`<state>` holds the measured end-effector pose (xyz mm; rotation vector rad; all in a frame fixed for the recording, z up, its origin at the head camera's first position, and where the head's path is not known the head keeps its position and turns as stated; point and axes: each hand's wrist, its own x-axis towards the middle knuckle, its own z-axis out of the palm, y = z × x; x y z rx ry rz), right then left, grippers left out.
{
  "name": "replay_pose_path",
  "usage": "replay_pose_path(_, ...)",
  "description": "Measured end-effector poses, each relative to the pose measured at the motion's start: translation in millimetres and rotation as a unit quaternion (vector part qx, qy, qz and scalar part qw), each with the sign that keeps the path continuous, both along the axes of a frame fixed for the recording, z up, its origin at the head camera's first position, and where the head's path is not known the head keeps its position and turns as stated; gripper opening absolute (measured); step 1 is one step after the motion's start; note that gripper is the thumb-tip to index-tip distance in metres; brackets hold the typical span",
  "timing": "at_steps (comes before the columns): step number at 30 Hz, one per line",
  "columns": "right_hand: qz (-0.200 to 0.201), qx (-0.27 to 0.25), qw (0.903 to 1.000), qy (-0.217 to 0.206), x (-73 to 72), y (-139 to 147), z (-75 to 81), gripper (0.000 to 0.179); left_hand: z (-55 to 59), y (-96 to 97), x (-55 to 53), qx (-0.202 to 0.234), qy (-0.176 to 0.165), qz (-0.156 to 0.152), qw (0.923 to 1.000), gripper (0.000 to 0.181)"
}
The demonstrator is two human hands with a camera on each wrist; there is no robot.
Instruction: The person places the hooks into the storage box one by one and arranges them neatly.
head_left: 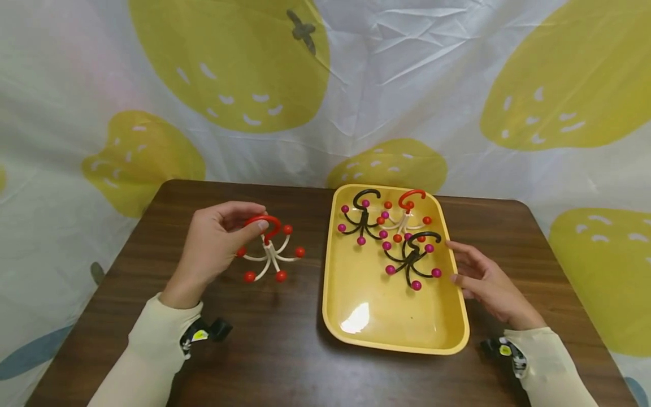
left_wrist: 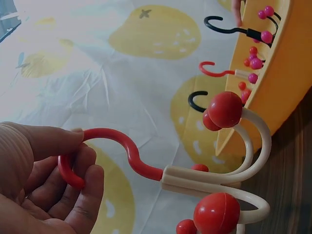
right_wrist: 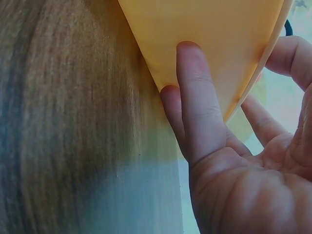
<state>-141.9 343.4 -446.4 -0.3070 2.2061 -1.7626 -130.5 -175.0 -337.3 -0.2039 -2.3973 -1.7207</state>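
Note:
My left hand (head_left: 213,240) grips the red hook of a white hanging rack (head_left: 271,252), whose curved arms end in red balls. In the left wrist view the thumb and fingers hold the end of the red hook (left_wrist: 131,151), and the white arms point away from the hand. My right hand (head_left: 488,282) touches the right side of a yellow tray (head_left: 396,346), its fingertips at the rim. The right wrist view has straight fingers (right_wrist: 197,92) against the tray's outer wall (right_wrist: 229,29).
Inside the tray lie two black racks (head_left: 362,221) with pink balls and another white rack (head_left: 404,223) with a red hook. They sit toward its far end. The brown wooden table (head_left: 244,362) ends at a fruit-patterned curtain (head_left: 356,85).

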Motion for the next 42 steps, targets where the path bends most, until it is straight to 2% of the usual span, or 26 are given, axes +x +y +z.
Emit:
replay_pose_path(9,0.003,-0.015,0.9999,0.003,0.6,2,-0.4,0.068,5.4,22.1,-11.1,0.008,0.005,-0.041,0.9991,0.027)
replay_pose_path(16,-0.002,0.006,1.0,-0.004,0.4,-1,2.4,0.07,7.9,40.5,-13.9,0.023,0.003,-0.066,0.9975,0.027)
replay_pose_path(24,-0.002,-0.004,1.0,-0.004,1.1,-1,2.2,0.069,14.6,63.5,-17.4,0.031,0.017,-0.092,0.9952,0.023)
replay_pose_path(31,-0.006,0.007,0.9999,-0.005,0.5,-1,0.8,0.069,16.4,82.2,-25.3,0.049,0.008,-0.116,0.992,0.022)
replay_pose_path(42,-0.008,0.006,0.9999,-0.005,0.7,-1,-0.2,0.068,18.9,110.4,-32.6,0.034,0.006,-0.15,0.9881,0.02)
